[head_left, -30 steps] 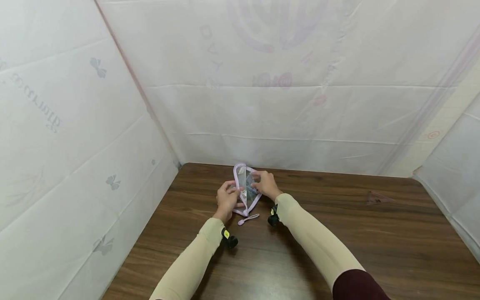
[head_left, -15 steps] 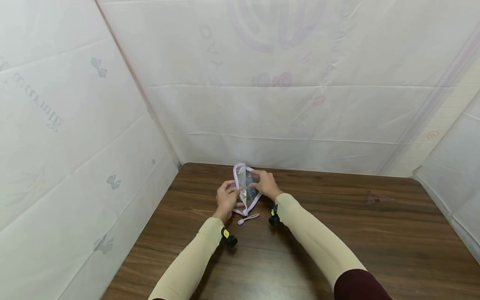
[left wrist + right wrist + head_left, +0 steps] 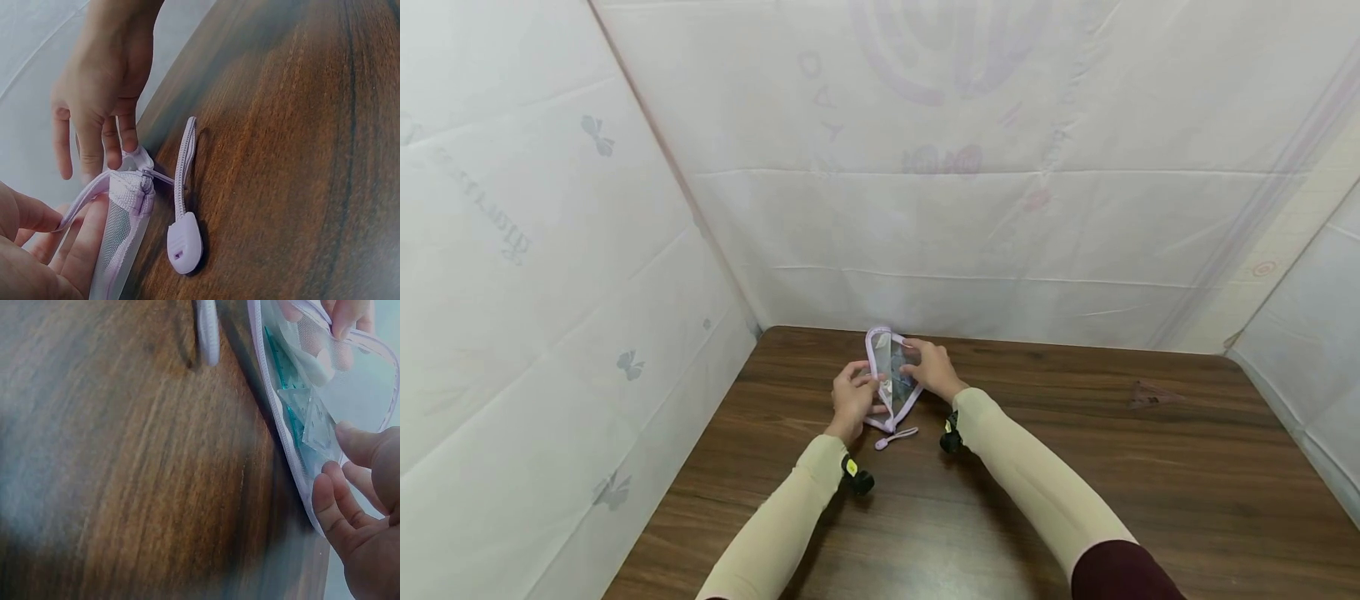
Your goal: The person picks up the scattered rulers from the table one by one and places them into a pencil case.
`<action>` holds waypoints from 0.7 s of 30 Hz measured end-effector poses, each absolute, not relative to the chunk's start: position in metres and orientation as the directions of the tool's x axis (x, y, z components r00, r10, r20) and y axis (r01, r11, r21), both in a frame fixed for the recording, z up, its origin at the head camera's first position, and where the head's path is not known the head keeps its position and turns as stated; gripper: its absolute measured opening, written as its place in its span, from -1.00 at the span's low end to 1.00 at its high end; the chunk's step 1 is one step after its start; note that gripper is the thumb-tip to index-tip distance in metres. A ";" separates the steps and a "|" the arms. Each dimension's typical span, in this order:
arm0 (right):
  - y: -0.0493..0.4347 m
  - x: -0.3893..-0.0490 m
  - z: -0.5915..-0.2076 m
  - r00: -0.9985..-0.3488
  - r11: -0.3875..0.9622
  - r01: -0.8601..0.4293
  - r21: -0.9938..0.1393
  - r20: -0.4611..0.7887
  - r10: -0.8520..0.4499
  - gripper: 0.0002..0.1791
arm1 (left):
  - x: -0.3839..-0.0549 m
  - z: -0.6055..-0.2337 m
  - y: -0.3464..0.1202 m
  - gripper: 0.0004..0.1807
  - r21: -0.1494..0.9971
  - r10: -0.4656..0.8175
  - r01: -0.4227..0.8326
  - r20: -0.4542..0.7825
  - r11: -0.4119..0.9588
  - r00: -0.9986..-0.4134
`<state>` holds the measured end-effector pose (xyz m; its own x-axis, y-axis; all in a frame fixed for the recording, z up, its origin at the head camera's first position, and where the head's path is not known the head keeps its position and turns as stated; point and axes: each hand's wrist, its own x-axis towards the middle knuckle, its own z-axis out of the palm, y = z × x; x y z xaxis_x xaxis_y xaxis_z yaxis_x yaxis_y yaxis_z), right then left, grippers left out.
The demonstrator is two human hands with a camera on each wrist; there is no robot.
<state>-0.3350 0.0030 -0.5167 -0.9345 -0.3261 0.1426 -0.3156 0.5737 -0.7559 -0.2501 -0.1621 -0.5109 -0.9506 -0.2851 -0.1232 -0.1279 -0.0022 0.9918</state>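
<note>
A clear mesh zip pouch [image 3: 883, 354] with lilac edging lies near the table's far edge, its zip side gaping. My left hand [image 3: 852, 400] pinches the lilac zip edge [image 3: 84, 197] between thumb and fingers. On the pouch's other side, my right hand [image 3: 934, 368] has curled fingers round the body, the thumb by the opening. Inside, in the right wrist view, a clear set square [image 3: 319, 428] lies near that thumb, with a teal-edged ruler [image 3: 276, 359] beside it. Whether the thumb touches the set square, I cannot tell. A lilac wrist strap [image 3: 184, 240] trails from the pouch's near end.
Another see-through triangular set square [image 3: 1153, 396] lies flat on the right part of the brown wooden table [image 3: 1045, 417]. White printed sheeting [image 3: 1000, 233] rises behind the table and along both sides.
Both hands keep their places at the pouch, with only slight finger shifts. The head view has moved a little.
</note>
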 end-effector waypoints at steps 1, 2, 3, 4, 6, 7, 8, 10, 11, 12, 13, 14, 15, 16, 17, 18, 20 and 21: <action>0.004 -0.334 -0.516 -0.933 0.569 -0.320 -0.757 0.148 -0.328 -0.32 | -0.250 -0.511 -0.162 -0.62 0.992 -0.284 -0.127 -0.123 -0.002 -0.951; 0.005 -0.334 -0.516 -0.931 0.565 -0.326 -0.758 0.154 -0.331 -0.33 | -0.250 -0.512 -0.162 -0.62 0.992 -0.284 -0.127 -0.123 -0.003 -0.951; 0.006 -0.333 -0.516 -0.928 0.558 -0.335 -0.759 0.164 -0.334 -0.33 | -0.250 -0.512 -0.162 -0.62 0.992 -0.283 -0.127 -0.123 -0.004 -0.951; 0.007 -0.333 -0.515 -0.924 0.550 -0.347 -0.760 0.177 -0.339 -0.33 | -0.250 -0.513 -0.163 -0.63 0.992 -0.281 -0.126 -0.123 -0.006 -0.952; 0.010 -0.332 -0.514 -0.914 0.539 -0.374 -0.755 0.204 -0.350 -0.33 | -0.250 -0.514 -0.163 -0.63 0.992 -0.280 -0.126 -0.124 -0.011 -0.952; 0.012 -0.332 -0.514 -0.911 0.533 -0.384 -0.754 0.214 -0.354 -0.33 | -0.250 -0.514 -0.163 -0.63 0.992 -0.278 -0.126 -0.125 -0.015 -0.952; 0.014 -0.331 -0.513 -0.906 0.527 -0.395 -0.752 0.224 -0.359 -0.33 | -0.250 -0.515 -0.164 -0.64 0.992 -0.277 -0.126 -0.126 -0.020 -0.952; 0.018 -0.331 -0.510 -0.899 0.518 -0.412 -0.750 0.239 -0.368 -0.32 | -0.251 -0.515 -0.164 -0.64 0.992 -0.276 -0.124 -0.126 -0.027 -0.953; 0.020 -0.330 -0.509 -0.894 0.518 -0.421 -0.745 0.247 -0.373 -0.32 | -0.251 -0.515 -0.165 -0.64 0.992 -0.277 -0.122 -0.126 -0.030 -0.953; 0.023 -0.330 -0.508 -0.892 0.515 -0.427 -0.743 0.251 -0.377 -0.32 | -0.252 -0.515 -0.165 -0.64 0.992 -0.277 -0.121 -0.126 -0.033 -0.953; 0.025 -0.330 -0.507 -0.888 0.516 -0.435 -0.738 0.257 -0.381 -0.32 | -0.252 -0.515 -0.165 -0.64 0.992 -0.277 -0.120 -0.125 -0.036 -0.953; 0.027 -0.330 -0.505 -0.884 0.517 -0.443 -0.732 0.263 -0.385 -0.31 | -0.252 -0.515 -0.165 -0.64 0.992 -0.277 -0.117 -0.123 -0.036 -0.953; 0.030 -0.329 -0.504 -0.880 0.521 -0.453 -0.724 0.270 -0.390 -0.31 | -0.253 -0.515 -0.165 -0.64 0.992 -0.277 -0.117 -0.123 -0.037 -0.953; 0.032 -0.329 -0.504 -0.876 0.524 -0.463 -0.715 0.278 -0.394 -0.31 | -0.253 -0.515 -0.166 -0.64 0.993 -0.276 -0.116 -0.122 -0.037 -0.953; 0.035 -0.328 -0.503 -0.871 0.527 -0.473 -0.706 0.286 -0.399 -0.30 | -0.252 -0.515 -0.166 -0.64 0.993 -0.276 -0.115 -0.121 -0.037 -0.954; 0.037 -0.328 -0.503 -0.869 0.531 -0.478 -0.700 0.289 -0.402 -0.29 | -0.252 -0.515 -0.166 -0.64 0.993 -0.276 -0.116 -0.122 -0.037 -0.953; 0.042 -0.326 -0.503 -0.863 0.539 -0.491 -0.684 0.296 -0.410 -0.27 | -0.252 -0.515 -0.166 -0.64 0.992 -0.278 -0.116 -0.122 -0.039 -0.953; 0.044 -0.325 -0.503 -0.860 0.543 -0.495 -0.678 0.297 -0.414 -0.26 | -0.252 -0.515 -0.166 -0.64 0.992 -0.279 -0.116 -0.123 -0.041 -0.952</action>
